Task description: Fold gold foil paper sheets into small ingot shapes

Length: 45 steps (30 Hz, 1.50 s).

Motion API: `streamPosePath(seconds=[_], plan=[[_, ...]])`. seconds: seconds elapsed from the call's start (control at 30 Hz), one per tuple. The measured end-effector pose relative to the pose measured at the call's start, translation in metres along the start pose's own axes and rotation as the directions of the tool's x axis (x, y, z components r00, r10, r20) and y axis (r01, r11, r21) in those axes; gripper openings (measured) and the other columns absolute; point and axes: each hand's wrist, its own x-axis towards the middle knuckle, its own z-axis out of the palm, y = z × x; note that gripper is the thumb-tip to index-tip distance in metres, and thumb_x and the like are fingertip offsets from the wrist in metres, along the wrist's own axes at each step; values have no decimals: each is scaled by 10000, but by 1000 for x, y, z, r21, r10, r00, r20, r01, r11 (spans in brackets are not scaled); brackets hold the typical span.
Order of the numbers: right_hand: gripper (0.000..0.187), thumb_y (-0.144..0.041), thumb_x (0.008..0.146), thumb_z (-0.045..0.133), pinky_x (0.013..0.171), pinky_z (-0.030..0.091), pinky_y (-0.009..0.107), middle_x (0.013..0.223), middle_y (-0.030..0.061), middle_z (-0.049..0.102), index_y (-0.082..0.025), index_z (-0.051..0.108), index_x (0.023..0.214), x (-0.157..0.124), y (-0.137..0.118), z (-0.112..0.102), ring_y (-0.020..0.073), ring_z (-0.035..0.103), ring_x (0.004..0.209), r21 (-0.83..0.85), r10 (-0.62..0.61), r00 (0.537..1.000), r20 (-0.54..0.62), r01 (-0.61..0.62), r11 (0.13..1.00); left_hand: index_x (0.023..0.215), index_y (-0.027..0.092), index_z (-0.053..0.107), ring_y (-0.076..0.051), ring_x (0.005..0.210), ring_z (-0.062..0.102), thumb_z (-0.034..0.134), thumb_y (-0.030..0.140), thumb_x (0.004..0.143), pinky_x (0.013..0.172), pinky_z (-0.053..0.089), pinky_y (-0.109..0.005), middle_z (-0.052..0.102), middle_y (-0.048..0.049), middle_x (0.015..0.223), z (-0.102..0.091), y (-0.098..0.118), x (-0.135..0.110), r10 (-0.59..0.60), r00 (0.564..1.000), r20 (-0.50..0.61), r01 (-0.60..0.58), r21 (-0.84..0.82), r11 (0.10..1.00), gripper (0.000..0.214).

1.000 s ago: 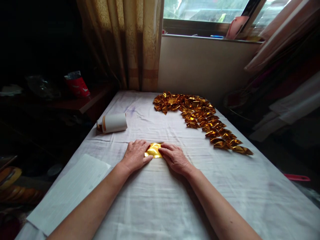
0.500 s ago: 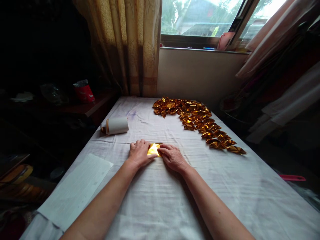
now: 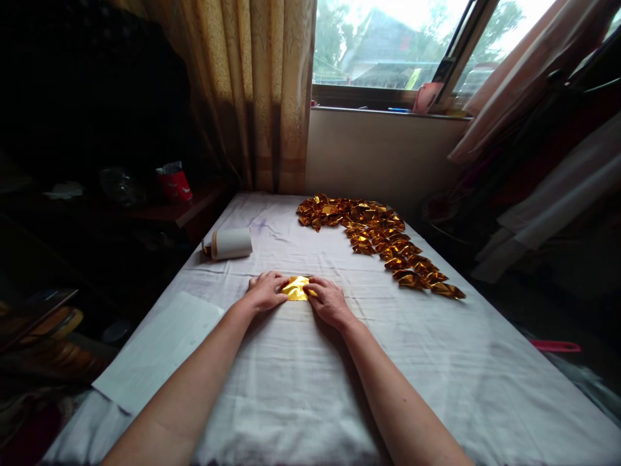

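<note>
Foil (image 3: 294, 288), glossy, oblong, is gripped by left hand (image 3: 264, 292) and right hand (image 3: 330, 303), fingers curled.

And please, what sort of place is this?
Probably a room in a home: a patterned curtain hangs beside a window, and what look like clothes hang at the right.

My left hand (image 3: 264, 291) shifted outward: half a second ago its thumb ran along the near edge of the shiny gold, roughly rectangular foil piece (image 3: 295, 289); now it's at the left end, so more foil shows. Sliver of gold now visible below the fingers of my right hand (image 3: 330, 301). Foil glare down: near-white then, gold with patchy glints now. View tilted up, more of the dark-framed glass window (image 3: 373, 48) in frame.
</note>
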Motion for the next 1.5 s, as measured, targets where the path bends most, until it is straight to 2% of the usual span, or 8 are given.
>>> streamPosePath(seconds=[0.33,0.5,0.63,0.77,0.93,1.07,1.33,1.5], plan=[[253,-224,928,548,974,466,389,1299,57,641,-286,728,1094,0,8,-4,217,602,1163,-17,-69,997,35,69,997,1392,345,500,-250,1348,436,555,252,786,1127,313,-453,493,-25,1471,-3,-13,-1,56,997,48,-54,-49,997,616],[270,-234,943,528,978,460,416,1327,67,624,-292,714,1130,-2,8,-2,234,585,1191,-31,-55,997,47,57,998,1292,376,596,-217,1334,457,499,228,836,1139,300,-444,533,3,1430,-1,-14,-3,70,997,45,-67,-61,996,489],[278,-237,952,520,990,448,417,1343,66,614,-295,704,1151,-3,7,-1,234,573,1213,-30,-42,998,42,43,999,1213,343,654,-237,1342,442,547,319,861,1145,284,-464,511,-23,1448,3,-8,-13,77,997,1,-77,-48,996,369],[277,-223,949,523,988,444,408,1341,71,614,-290,707,1146,-4,4,-1,230,576,1205,-27,-32,999,25,32,999,1211,277,649,-284,1390,365,658,395,821,1166,205,-520,460,-84,1483,12,6,-26,104,991,-87,-105,-9,994,407],[271,-196,933,532,957,449,410,1276,67,653,-278,707,1124,-7,4,-1,234,593,1163,-7,-73,997,-14,73,997,1069,277,682,-272,1292,492,645,292,861,1152,183,-585,613,-63,1331,26,13,-27,272,922,-276,-268,51,962,212],[257,-211,902,572,951,443,431,1246,76,662,-257,693,1124,-12,3,-4,252,590,1157,17,-118,992,-42,119,993,1014,257,673,-227,1074,634,597,300,903,1132,252,-546,721,-39,1114,31,7,-21,374,873,-312,-370,72,926,141],[292,-248,845,652,988,421,451,1273,87,639,-245,669,1136,-15,1,-9,264,564,1180,70,-117,993,-29,119,990,995,229,667,-203,951,670,536,271,940,1051,363,-469,737,-32,1015,29,5,-14,478,804,-354,-432,204,878,148],[271,-248,853,652,981,431,447,1242,91,658,-242,673,1123,-14,-1,-11,265,572,1163,64,-116,992,-51,120,991,1017,212,653,-201,940,667,531,278,951,1009,384,-442,736,-35,1026,28,5,-16,483,780,-397,-445,190,875,154]])
